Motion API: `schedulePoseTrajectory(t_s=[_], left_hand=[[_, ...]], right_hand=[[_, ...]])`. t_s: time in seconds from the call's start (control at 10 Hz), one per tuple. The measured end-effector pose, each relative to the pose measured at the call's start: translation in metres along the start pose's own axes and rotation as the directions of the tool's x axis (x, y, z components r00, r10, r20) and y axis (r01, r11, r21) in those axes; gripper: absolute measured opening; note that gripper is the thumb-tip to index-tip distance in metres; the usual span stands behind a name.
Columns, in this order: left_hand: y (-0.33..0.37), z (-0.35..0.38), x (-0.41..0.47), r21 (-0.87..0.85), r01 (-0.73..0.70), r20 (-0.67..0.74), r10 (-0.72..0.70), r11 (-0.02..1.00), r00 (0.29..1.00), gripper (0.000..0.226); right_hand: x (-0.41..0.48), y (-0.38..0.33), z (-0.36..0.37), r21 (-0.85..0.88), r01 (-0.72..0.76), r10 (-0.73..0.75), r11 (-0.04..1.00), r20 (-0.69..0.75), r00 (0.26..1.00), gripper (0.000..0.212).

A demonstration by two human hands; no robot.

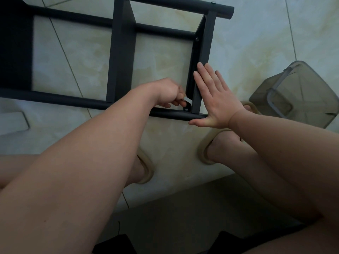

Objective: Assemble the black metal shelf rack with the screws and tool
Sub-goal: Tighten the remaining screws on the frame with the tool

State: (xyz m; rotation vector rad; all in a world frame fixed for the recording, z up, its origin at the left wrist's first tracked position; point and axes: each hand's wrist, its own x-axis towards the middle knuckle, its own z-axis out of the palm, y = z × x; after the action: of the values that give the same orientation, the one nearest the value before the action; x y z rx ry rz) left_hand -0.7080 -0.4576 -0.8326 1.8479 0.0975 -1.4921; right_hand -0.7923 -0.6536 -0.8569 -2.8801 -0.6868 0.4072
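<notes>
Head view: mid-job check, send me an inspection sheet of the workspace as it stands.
Surface: pale marbled tiled floor.
Job's things: black shelf rack lies on the floor; screw seated at its near corner joint; small silvery tool just above that screw.
Clutter: translucent plastic bin tipped over at right.
Grippers: left hand pinches the tool; right hand flat, fingers straight, pressing the rack's end bar.
Cables: nothing seen.
Surroundings: the person's legs and beige slippers.

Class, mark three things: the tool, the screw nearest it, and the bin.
tool (187,99): head view, its bright exposed end.
screw (186,109): head view, the screw's head.
bin (308,79): head view, its side wall.
</notes>
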Motion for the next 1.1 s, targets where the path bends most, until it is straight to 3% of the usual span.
schedulePoseTrajectory(t_s=[0.8, 0.9, 1.0, 1.1], left_hand=[[-0.008, 0.001, -0.001, 0.304, -0.019, 0.052, 0.003, 0.952, 0.999, 0.014], [-0.007, 0.004, -0.005, 0.322, -0.003, -0.003, 0.004, 0.947, 1.000, 0.013], [-0.004, 0.006, -0.008, 0.438, 0.075, -0.177, 0.004, 0.896, 0.984, 0.026], [0.003, -0.001, -0.023, 0.543, 0.171, -0.299, -0.001, 0.822, 0.954, 0.026]], right_hand=[[0.000, -0.002, -0.004, 0.017, -0.018, 0.017, 1.000, 0.042, 0.999, 0.125], [0.000, -0.005, -0.009, 0.009, -0.025, 0.024, 1.000, 0.076, 0.997, 0.126], [0.001, -0.008, -0.021, -0.019, -0.060, 0.062, 0.998, 0.154, 0.986, 0.130], [0.002, -0.009, -0.041, 0.066, -0.116, 0.096, 0.991, 0.253, 0.963, 0.137]])
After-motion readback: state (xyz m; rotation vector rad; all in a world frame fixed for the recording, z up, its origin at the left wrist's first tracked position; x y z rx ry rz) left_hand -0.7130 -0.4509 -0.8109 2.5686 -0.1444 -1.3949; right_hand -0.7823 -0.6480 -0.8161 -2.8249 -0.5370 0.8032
